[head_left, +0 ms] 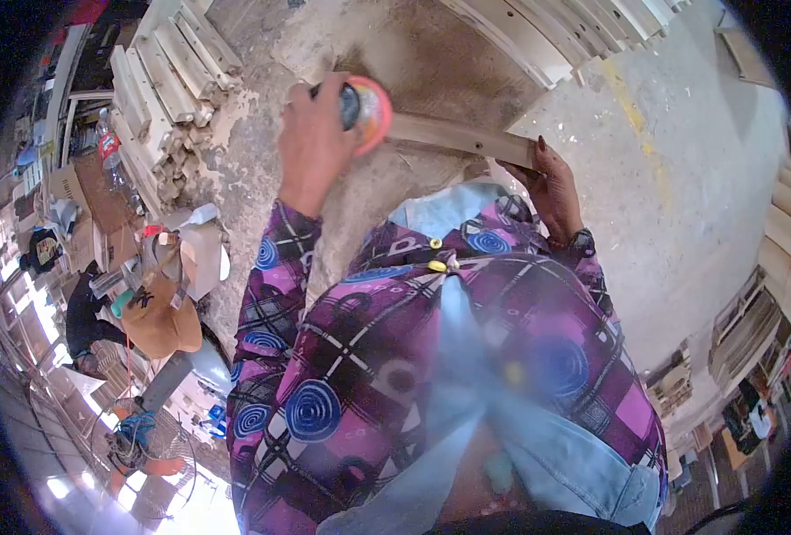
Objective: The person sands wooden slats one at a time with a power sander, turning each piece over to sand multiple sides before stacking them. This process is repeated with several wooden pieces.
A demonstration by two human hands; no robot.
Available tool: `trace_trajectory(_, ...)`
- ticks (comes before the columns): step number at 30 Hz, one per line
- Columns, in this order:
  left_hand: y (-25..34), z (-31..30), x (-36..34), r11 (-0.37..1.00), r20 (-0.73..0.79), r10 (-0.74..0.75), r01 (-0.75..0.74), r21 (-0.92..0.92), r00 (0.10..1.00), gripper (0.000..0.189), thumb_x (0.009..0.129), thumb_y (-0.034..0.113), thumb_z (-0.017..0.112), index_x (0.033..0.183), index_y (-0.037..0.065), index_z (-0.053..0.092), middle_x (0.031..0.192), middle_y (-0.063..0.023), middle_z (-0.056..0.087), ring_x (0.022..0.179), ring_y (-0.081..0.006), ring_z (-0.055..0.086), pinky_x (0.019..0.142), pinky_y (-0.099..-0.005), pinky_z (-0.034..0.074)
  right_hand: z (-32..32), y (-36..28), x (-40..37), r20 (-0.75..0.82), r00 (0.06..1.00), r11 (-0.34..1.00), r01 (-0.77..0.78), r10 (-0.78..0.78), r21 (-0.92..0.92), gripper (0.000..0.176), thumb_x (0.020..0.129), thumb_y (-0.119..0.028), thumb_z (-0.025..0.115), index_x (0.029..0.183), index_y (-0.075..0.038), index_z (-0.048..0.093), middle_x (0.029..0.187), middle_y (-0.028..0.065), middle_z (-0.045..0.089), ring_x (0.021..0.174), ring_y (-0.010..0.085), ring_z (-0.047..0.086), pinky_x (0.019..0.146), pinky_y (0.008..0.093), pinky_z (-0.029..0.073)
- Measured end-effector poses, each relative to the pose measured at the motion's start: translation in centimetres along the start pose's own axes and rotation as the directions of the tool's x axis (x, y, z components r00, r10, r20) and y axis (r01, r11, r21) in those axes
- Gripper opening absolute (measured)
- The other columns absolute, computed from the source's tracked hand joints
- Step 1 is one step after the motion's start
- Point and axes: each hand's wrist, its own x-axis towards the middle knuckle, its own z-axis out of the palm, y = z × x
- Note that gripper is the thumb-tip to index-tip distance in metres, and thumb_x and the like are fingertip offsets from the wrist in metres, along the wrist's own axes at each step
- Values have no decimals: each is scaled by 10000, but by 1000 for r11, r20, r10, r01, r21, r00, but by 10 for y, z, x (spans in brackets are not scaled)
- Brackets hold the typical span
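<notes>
My left hand [313,143] is closed around a round tool with a dark top and an orange-red disc [375,116]. The disc is blurred at its rim, and I cannot make out its exact kind. It sits at the left end of a wooden strip [462,136], partly covering it; whether they touch is not clear. The strip has small holes in its face. At its other end my right hand [552,189] grips the wood, thumb on top and fingers partly hidden beneath.
Stacked wooden strips lie at the upper left [168,76] and along the top [565,36]. Left of me are a brown cap [162,319], a plastic bottle [110,152] and cardboard [101,201]. More wood [743,330] stands at the right. Concrete floor [690,196] lies beyond my right hand.
</notes>
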Motion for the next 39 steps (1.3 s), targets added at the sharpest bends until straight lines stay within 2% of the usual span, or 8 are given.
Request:
trace_trajectory(9, 63, 17, -9, 914, 3, 362, -354, -197, 932, 577, 700, 127, 750, 1233, 184, 538, 1117, -198, 503, 1015, -405, 555, 804, -453, 517, -13, 3, -1, 40, 996, 997, -78, 79, -28, 493, 970, -322, 557, 1268, 63, 479, 1218, 201, 582, 1136, 319, 594, 980, 403, 501)
trace_trajectory(10, 49, 13, -7, 927, -51, 307, -311, -209, 950, 579, 702, 137, 755, 1235, 180, 535, 1117, -199, 504, 1017, -406, 555, 817, -459, 509, -18, 5, -1, -24, 993, 922, 95, -112, -375, 502, 933, -345, 612, 1258, 21, 503, 1169, 186, 615, 1090, 302, 614, 928, 406, 513)
trace_trajectory(12, 25, 4, -4, 936, -80, 264, -276, -219, 961, 582, 704, 147, 761, 1238, 177, 532, 1116, -200, 505, 1018, -406, 555, 829, -464, 501, -15, 6, -2, 47, 887, 428, 268, -460, -863, 609, 795, -397, 751, 1267, -84, 528, 1090, 172, 652, 1037, 300, 634, 904, 441, 493)
trace_trajectory(13, 15, -2, -3, 970, -89, 177, -189, -152, 980, 587, 707, 157, 764, 1245, 172, 528, 1110, -201, 510, 1025, -404, 555, 841, -468, 494, -6, 1, -4, 31, 888, 442, 258, -458, -859, 609, 795, -397, 751, 1267, -84, 528, 1090, 172, 652, 1037, 300, 634, 904, 441, 493)
trace_trajectory(15, 14, -5, -2, 992, -108, 87, -96, -80, 990, 593, 711, 167, 768, 1252, 167, 524, 1103, -202, 516, 1031, -403, 555, 853, -472, 487, 17, -13, -3, 436, 831, -366, 309, -346, -878, 617, 716, -387, 795, 1209, -101, 559, 1055, 173, 644, 998, 327, 634, 873, 470, 481)
trace_trajectory(25, 65, 23, 6, 963, -20, 251, -251, -98, 968, 618, 716, 210, 766, 1276, 188, 507, 1121, -203, 523, 1015, -409, 575, 798, -474, 522, 37, -1, 9, 257, 947, -325, 187, -190, -927, 269, 769, -281, 654, 894, -55, 580, 792, 176, 660, 724, 391, 644, 637, 479, 505)
trace_trajectory(32, -36, 12, 36, 990, -66, -130, 134, 47, 989, 645, 713, 265, 790, 1278, 166, 493, 1131, -234, 519, 1015, -408, 589, 802, -488, 526, 38, 4, 2, 288, 932, -291, 219, -221, -931, 277, 808, -304, 617, 911, -51, 565, 770, 202, 659, 684, 416, 638, 616, 497, 499)
trace_trajectory(39, 79, 26, -12, 980, 35, 150, -144, -135, 988, 582, 706, 224, 745, 1244, 181, 528, 1171, -209, 506, 1104, -414, 536, 796, -478, 529, 43, 2, 4, 204, 968, -301, 154, -145, -941, 369, 759, -350, 692, 914, -45, 552, 824, 196, 664, 751, 399, 649, 644, 480, 507)
